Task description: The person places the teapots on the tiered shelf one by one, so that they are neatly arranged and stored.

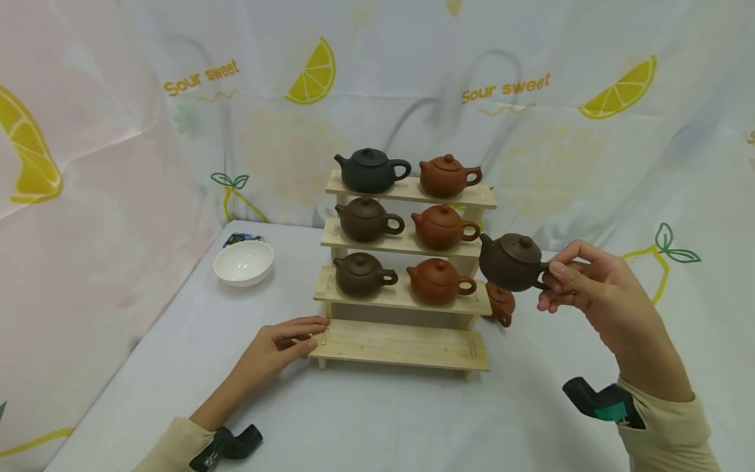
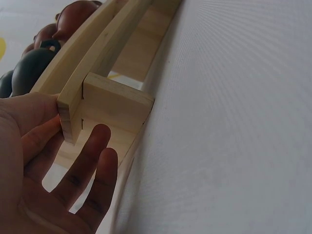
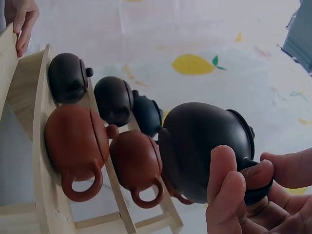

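A tiered wooden stand (image 1: 401, 344) stands mid-table. My left hand (image 1: 282, 347) holds the left end of its lowest shelf, thumb and index finger at the edge; the other fingers stretch free below it in the left wrist view. My right hand (image 1: 601, 288) grips a dark brown teapot (image 1: 513, 263) by its handle, raised at the stand's right, spout pointing left. On the upper shelves sit a black teapot (image 1: 370, 172), two dark brown teapots (image 1: 361, 274) at left and three reddish-brown teapots (image 1: 436, 282) at right. The lowest shelf is bare.
Another reddish-brown teapot (image 1: 500, 305) lies on the table behind the stand's right side, partly hidden by the raised one. A white bowl (image 1: 244, 263) stands at the back left, before a small dark printed card (image 1: 242, 238). Lemon-printed cloth (image 1: 377, 78) hangs behind the table.
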Demonstrator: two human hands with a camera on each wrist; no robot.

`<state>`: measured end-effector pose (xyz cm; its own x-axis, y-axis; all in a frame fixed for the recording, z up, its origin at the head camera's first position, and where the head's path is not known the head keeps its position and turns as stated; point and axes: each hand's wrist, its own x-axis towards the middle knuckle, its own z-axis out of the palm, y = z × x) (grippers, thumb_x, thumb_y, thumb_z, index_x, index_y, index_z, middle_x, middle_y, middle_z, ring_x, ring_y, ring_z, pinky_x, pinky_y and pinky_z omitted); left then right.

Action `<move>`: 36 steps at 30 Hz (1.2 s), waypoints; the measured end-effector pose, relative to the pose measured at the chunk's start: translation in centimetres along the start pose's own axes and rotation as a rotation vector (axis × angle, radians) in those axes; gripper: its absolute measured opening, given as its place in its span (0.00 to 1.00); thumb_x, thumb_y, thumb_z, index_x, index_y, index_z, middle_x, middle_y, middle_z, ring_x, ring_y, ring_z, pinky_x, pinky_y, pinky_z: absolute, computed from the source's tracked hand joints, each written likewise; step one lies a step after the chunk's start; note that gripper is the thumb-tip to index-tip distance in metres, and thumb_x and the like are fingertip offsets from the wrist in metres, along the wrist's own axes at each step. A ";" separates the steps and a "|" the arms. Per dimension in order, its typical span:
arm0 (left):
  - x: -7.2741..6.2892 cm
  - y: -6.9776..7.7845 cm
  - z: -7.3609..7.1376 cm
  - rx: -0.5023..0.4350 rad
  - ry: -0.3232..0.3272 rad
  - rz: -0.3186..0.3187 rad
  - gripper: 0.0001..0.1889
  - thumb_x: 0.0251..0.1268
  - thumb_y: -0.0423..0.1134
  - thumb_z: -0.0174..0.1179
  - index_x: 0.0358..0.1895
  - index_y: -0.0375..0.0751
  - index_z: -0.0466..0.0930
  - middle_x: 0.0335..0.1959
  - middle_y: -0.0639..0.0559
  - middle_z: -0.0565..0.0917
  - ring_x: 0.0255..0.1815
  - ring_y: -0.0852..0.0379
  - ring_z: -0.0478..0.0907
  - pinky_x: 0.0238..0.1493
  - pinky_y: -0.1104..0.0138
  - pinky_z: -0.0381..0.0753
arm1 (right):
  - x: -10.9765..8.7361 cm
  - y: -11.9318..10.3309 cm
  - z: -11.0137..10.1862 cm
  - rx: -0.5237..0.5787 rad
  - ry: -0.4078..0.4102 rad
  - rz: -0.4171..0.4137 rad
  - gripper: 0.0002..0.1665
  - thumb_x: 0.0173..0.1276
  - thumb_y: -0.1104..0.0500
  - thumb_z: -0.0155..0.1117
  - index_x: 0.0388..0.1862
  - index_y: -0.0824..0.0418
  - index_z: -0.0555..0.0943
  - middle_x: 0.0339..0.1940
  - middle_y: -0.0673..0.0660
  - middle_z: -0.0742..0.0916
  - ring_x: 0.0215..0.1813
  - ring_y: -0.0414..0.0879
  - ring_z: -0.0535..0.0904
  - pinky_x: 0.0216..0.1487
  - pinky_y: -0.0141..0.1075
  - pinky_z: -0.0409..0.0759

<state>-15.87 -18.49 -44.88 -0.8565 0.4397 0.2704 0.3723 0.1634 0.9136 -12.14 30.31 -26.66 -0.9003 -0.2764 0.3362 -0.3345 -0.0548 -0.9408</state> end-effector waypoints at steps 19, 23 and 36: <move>0.0 0.1 -0.1 0.011 0.002 -0.013 0.14 0.73 0.34 0.66 0.59 0.44 0.88 0.65 0.51 0.82 0.66 0.58 0.77 0.50 0.64 0.83 | 0.7 0.7 5.3 0.003 -0.187 0.003 0.10 0.80 0.76 0.47 0.43 0.67 0.75 0.28 0.63 0.84 0.27 0.54 0.86 0.31 0.41 0.83; 0.0 0.1 -0.1 0.010 -0.001 -0.010 0.14 0.74 0.33 0.66 0.59 0.44 0.88 0.65 0.51 0.82 0.66 0.58 0.77 0.49 0.64 0.83 | 0.8 1.1 6.7 -0.022 -0.201 0.033 0.06 0.80 0.74 0.50 0.43 0.67 0.74 0.29 0.63 0.83 0.27 0.56 0.85 0.30 0.43 0.82; 0.0 -0.1 -0.1 0.004 -0.005 -0.001 0.15 0.74 0.33 0.66 0.59 0.44 0.88 0.65 0.51 0.82 0.66 0.58 0.77 0.49 0.64 0.83 | 1.0 2.8 9.9 0.023 -0.252 0.065 0.04 0.80 0.72 0.54 0.43 0.66 0.74 0.30 0.62 0.82 0.29 0.55 0.87 0.32 0.44 0.86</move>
<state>-15.95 -18.55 -44.95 -0.8550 0.4443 0.2676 0.3726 0.1673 0.9128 -11.19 20.34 -29.36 -0.8210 -0.5099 0.2567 -0.2693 -0.0506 -0.9617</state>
